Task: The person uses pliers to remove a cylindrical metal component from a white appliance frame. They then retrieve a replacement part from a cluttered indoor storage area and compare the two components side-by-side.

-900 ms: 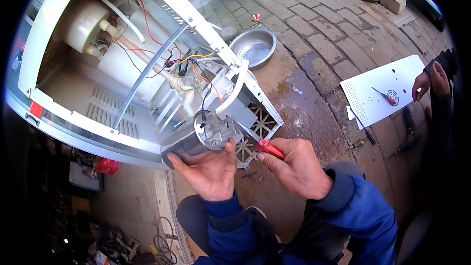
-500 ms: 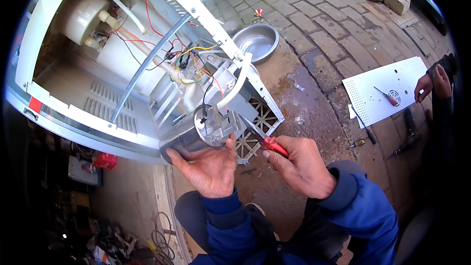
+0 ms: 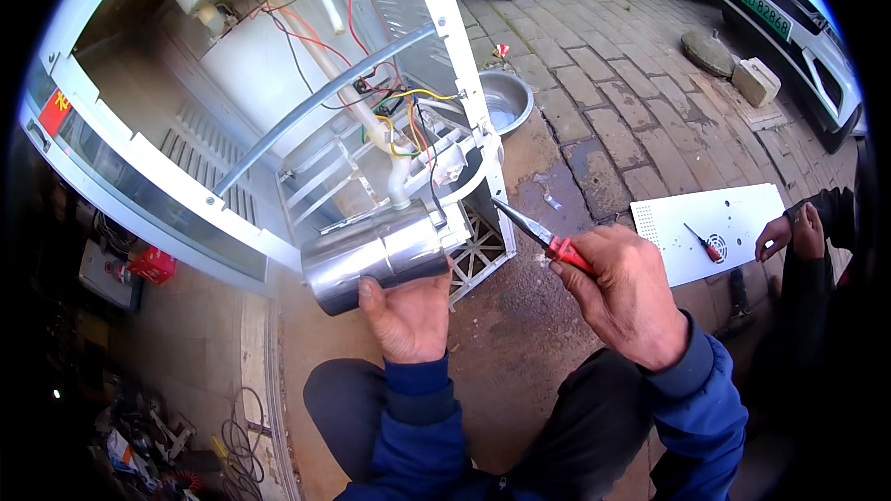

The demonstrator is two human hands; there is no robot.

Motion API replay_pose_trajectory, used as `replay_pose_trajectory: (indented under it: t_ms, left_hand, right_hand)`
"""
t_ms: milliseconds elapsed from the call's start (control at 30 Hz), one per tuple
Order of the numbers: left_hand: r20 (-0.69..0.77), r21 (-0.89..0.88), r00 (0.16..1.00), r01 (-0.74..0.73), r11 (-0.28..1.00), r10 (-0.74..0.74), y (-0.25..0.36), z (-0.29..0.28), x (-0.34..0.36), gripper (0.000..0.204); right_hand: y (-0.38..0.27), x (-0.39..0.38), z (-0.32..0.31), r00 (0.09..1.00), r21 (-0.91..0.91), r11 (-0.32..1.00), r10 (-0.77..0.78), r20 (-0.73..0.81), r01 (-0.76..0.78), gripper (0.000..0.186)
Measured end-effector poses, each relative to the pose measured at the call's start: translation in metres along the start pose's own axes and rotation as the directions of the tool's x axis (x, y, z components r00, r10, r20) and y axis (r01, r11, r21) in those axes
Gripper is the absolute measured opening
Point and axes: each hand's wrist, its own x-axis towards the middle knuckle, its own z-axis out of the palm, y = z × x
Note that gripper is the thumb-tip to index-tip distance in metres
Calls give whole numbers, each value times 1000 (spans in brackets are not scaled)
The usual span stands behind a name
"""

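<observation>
My left hand [image 3: 413, 314] supports a shiny metal cylinder [image 3: 367, 255] from below, thumb against its near side and the other fingers mostly hidden behind it. The cylinder lies tilted at the lower opening of a white appliance cabinet [image 3: 445, 65]. A white elbow pipe [image 3: 399, 181] meets its top, and a dark wire runs down to its right end. In my right hand [image 3: 626, 288] are long-nose pliers [image 3: 568, 252] with red handles. Their jaws point up and left, apart from the cylinder. Loose coloured wires [image 3: 404, 116] hang inside the cabinet.
A metal basin [image 3: 509, 97] stands behind the cabinet. On the right, a white perforated panel [image 3: 673, 246] carries a screwdriver [image 3: 713, 249], beside another person's hands [image 3: 789, 234]. Parked cars [image 3: 789, 19] stand beyond. A coiled cable [image 3: 243, 450] lies at lower left.
The cylinder has turned, so its end face with the wire connection no longer shows. The pliers have drawn away from it to the right. My view has shifted too.
</observation>
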Motion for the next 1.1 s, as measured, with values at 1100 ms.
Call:
replay_pose_trajectory:
  t_ms: [1100]
  left_hand:
    - [70,56,992,-106,993,102,7,-37,14,80]
  right_hand:
    - [-96,132,-25,797,-429,715,-303,522,552,7]
